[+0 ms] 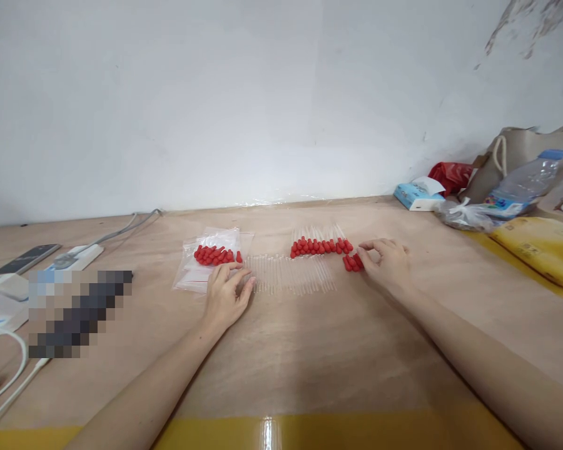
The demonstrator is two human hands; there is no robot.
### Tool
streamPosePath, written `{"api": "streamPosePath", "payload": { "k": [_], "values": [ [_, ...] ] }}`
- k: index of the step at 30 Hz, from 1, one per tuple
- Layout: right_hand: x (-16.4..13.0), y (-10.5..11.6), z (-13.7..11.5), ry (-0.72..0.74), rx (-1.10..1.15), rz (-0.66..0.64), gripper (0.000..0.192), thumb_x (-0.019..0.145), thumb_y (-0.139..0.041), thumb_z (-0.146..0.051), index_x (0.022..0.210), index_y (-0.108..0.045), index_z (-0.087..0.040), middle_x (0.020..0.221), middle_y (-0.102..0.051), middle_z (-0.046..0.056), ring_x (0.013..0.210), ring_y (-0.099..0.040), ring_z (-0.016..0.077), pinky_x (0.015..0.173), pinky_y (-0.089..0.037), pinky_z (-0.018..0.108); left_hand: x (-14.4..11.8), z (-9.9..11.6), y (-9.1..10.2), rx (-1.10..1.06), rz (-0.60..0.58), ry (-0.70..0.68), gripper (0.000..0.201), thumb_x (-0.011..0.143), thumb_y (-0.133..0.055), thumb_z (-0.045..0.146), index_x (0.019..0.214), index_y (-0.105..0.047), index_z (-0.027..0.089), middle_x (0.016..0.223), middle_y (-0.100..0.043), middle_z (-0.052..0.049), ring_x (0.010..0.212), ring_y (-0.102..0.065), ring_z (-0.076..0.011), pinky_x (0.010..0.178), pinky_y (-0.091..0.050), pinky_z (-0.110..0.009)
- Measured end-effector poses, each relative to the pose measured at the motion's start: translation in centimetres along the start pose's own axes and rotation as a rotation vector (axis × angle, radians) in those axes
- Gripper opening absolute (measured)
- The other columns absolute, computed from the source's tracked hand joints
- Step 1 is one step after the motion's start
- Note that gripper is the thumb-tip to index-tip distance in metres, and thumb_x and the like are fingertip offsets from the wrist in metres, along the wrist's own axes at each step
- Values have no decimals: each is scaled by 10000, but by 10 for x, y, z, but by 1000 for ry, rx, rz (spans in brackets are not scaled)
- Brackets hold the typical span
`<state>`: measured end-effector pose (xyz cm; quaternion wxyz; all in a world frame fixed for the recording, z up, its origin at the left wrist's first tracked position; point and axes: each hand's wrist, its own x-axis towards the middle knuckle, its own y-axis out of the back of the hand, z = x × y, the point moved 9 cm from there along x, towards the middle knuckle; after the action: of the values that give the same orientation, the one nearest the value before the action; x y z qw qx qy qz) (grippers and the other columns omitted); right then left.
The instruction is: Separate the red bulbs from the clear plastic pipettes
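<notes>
the left hand (225, 294) rests unclenched on clear glass tubes (291, 275), while the right hand (387, 262) pinches red rubber caps (353, 262).

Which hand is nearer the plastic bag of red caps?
Left. The left hand rests at the plastic bag, fingers by its lower right edge; the right hand is far off, touching loose red caps.

Matt brown paper table cover (309, 350), clear glass tubes (288, 274), glossy red rubber caps (321, 246), thin plastic bag (201, 265).
</notes>
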<state>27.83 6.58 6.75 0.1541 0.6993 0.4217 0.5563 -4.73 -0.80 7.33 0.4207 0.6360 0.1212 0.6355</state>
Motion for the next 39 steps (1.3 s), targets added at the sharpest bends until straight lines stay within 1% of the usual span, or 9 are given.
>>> {"api": "streamPosePath", "payload": {
  "k": [6,10,15,20,23,26,29,34,39],
  "values": [
    [26,-24,9,-190,-205,-230,370,743,-460,-496,759,-711,-225,757,-658,110,811,-546,288,729,-288,437,-1,-2,1,70,-9,21,174,790,-547,297,908,-644,214,987,-585,-72,948,-513,-235,819,-389,-403],
    [29,-38,5,-212,-226,-336,360,727,-474,-505,699,-713,-237,672,-641,111,791,-561,301,747,-288,474,-1,-4,1,79,-12,34,184,791,-546,304,917,-642,209,997,-584,-76,958,-509,-241,815,-383,-398],
    [32,-37,7,-290,-162,-318,283,719,-488,-420,633,-680,-230,634,-635,75,714,-576,259,759,-299,454,-1,-4,0,77,-12,29,192,791,-543,304,935,-633,214,994,-584,-73,960,-510,-240,827,-380,-399],
    [36,-19,7,-408,129,-164,232,704,-506,-387,689,-648,-203,623,-645,46,623,-566,201,690,-350,361,-1,-4,1,72,-8,29,250,794,-537,303,1018,-596,210,1004,-576,-80,975,-504,-244,851,-381,-404],
    [25,-4,-27,-197,300,-61,226,744,-510,-381,796,-631,-198,729,-665,38,666,-566,178,684,-359,320,0,-1,2,47,13,15,392,801,-526,295,1179,-491,195,1081,-548,-100,1041,-478,-245,906,-367,-409],
    [-10,9,-88,240,296,-12,140,776,-537,-322,817,-624,-220,766,-661,9,776,-550,168,810,-310,342,0,12,5,20,32,-48,497,804,-526,282,1274,-392,188,1200,-490,-124,1132,-428,-253,954,-335,-420],
    [-52,8,-132,554,270,-37,108,811,-512,-221,814,-620,-229,721,-654,-17,780,-534,143,867,-253,356,-2,36,5,4,-1,-178,411,803,-541,265,1206,-480,213,1192,-516,-107,1137,-431,-249,970,-304,-434],
    [-71,3,-144,631,308,-45,106,820,-518,-203,854,-615,-233,739,-661,-27,761,-507,128,871,-232,349,-10,73,-5,-34,-131,-359,182,827,-534,244,986,-618,271,833,-652,0,822,-545,-162,903,-293,-412],
    [-70,0,-145,650,300,-30,104,807,-561,-284,874,-628,-242,729,-654,-24,761,-498,127,872,-222,357,-13,76,-10,-47,-152,-363,129,836,-522,237,898,-634,222,686,-614,9,696,-506,-130,804,-302,-355]
  ]
}}
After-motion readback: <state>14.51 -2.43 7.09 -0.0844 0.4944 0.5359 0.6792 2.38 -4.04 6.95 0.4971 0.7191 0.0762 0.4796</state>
